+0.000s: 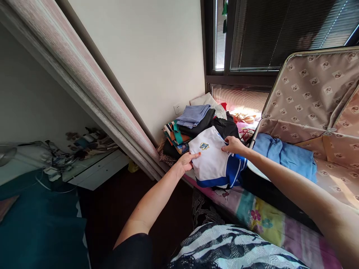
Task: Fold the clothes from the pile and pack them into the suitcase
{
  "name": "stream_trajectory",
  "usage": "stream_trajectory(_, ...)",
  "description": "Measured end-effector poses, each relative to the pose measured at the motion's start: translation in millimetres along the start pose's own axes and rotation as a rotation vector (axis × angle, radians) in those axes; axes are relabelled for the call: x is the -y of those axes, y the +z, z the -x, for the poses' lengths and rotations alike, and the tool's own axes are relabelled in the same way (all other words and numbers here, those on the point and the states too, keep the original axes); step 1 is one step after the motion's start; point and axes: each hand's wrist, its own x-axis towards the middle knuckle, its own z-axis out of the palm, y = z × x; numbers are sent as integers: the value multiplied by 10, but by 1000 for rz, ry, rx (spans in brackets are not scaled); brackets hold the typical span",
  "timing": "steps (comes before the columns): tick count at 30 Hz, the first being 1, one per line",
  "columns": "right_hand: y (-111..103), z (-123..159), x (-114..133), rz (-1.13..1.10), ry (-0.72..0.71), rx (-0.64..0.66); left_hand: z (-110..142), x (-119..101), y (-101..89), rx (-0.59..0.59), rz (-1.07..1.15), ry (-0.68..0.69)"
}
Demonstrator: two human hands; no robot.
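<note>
A white shirt point(210, 160) with blue trim and a small emblem is held up between both hands, partly folded. At its left edge my left hand point(187, 161) is closed, the thumb lying over the cloth. My right hand point(232, 145) pinches the upper right side of the same shirt, near the blue part. Right behind the shirt rises a pile of folded clothes, with a blue-grey garment point(194, 114) on top and a green and orange patterned one point(172, 132) at its left. The shirt hides the lower front of the pile.
An open suitcase point(303, 80) with patterned lining stands at the right, blue folded clothes point(286, 155) inside it. Flowered bedding point(260, 213) lies underneath. A window with blinds point(258, 41) is behind. To the left are a curtain point(92, 89) and a white drawer unit point(95, 170).
</note>
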Motion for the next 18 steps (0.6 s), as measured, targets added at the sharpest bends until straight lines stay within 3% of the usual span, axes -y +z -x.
stream_trajectory(8, -108, 100, -62, -149, -90, 84, 134, 18, 41, 104, -31, 262)
stream_trajectory(11, -143, 130, -81, -218, -97, 75, 177, 24, 62, 141, -30, 293)
stream_trajectory(13, -197, 143, -85, -353, -57, 85, 187, -18, 95, 172, -28, 313)
stream_trajectory(15, -279, 148, -74, -569, -38, 193, 168, -102, 142, 211, -38, 362)
stream_trajectory(18, -388, 115, -42, -873, -134, 335, 57, -252, 198, 277, -62, 430)
